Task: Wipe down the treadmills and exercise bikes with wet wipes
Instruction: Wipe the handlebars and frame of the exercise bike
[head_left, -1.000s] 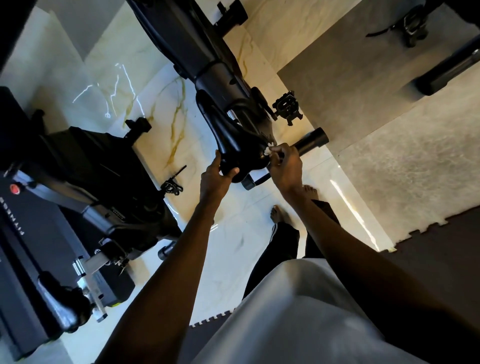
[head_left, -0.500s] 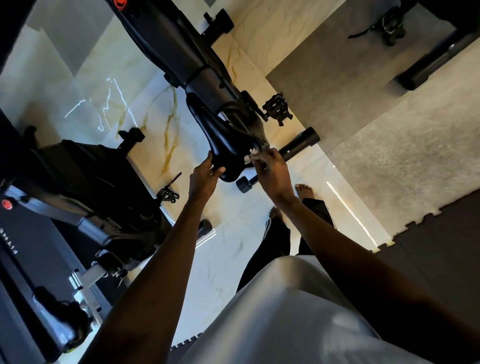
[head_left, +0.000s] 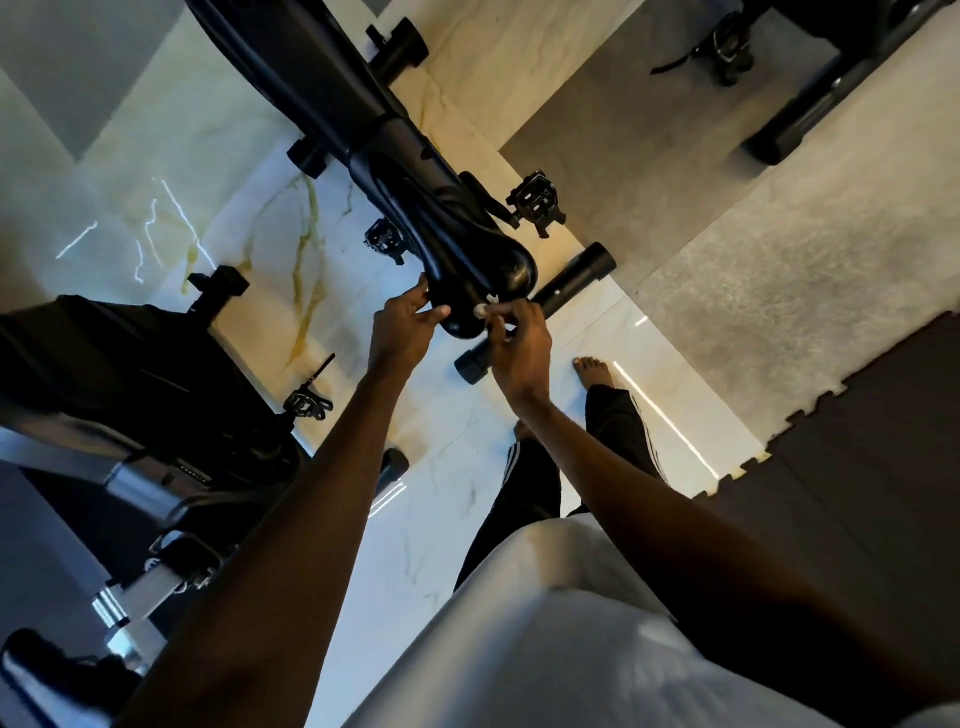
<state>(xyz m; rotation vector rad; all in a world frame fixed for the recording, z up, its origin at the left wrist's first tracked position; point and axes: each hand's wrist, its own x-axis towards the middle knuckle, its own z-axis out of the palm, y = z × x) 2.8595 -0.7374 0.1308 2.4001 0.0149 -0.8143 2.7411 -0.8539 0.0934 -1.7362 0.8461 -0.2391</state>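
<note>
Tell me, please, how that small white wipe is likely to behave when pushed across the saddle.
The wipe is bunched small in the right hand, so it is probably floppy and light, crumpling rather than lying flat. The saddle looks smooth and glossy, so the wipe likely glides easily. The left hand grips the saddle, perhaps to steady it.

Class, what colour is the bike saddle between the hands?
The saddle is black, clearest in the head view.

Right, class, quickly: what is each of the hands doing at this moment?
Left hand: grips the saddle at its rear edge.
Right hand: pinches a wet wipe.
</note>
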